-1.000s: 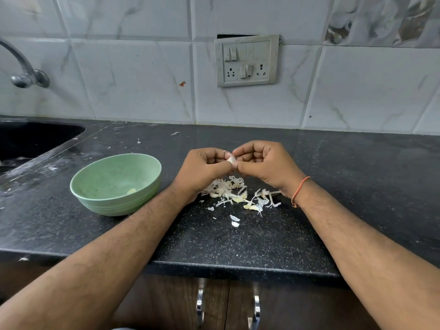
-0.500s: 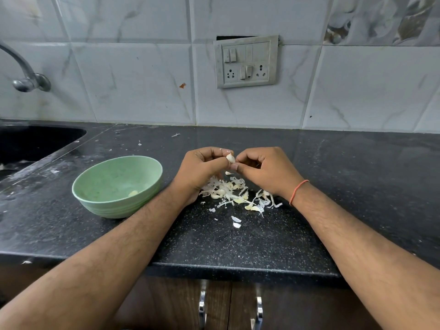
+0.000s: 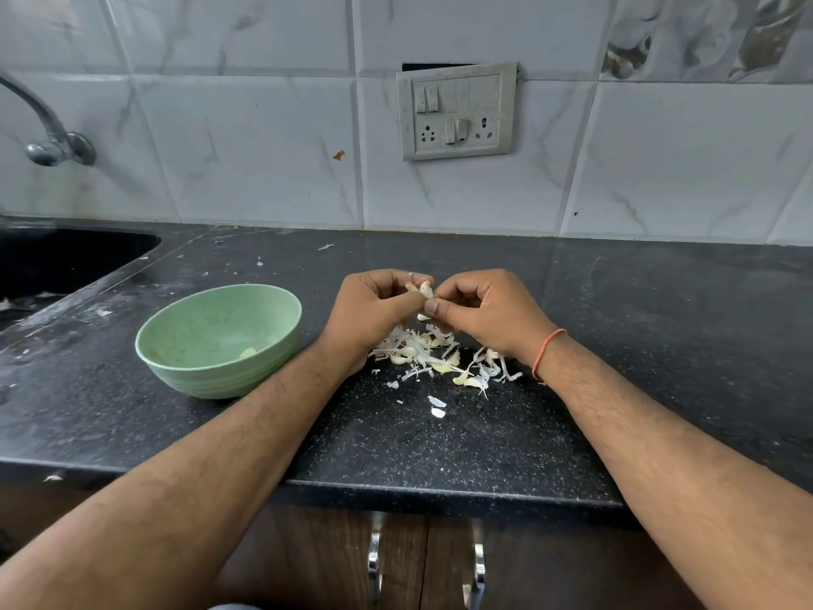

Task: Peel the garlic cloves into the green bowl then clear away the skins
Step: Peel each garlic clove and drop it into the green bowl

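Note:
My left hand (image 3: 374,308) and my right hand (image 3: 488,312) meet above the black counter, and both pinch one small pale garlic clove (image 3: 426,290) between their fingertips. Under the hands lies a pile of white skins and cloves (image 3: 433,356); a loose bit of skin (image 3: 423,317) shows just below the fingers. The green bowl (image 3: 176,341) stands on the counter to the left of my left hand, with a peeled clove (image 3: 247,353) inside it.
A black sink (image 3: 66,261) is set into the counter at far left, with a tap (image 3: 48,143) on the wall above it. Two stray skin pieces (image 3: 437,407) lie nearer the counter's front edge (image 3: 440,493). A switchboard (image 3: 457,112) is on the tiled wall.
The hands have stayed together on the clove, and more of the bare clove shows between the fingertips. A bit of skin has come off below the fingers.

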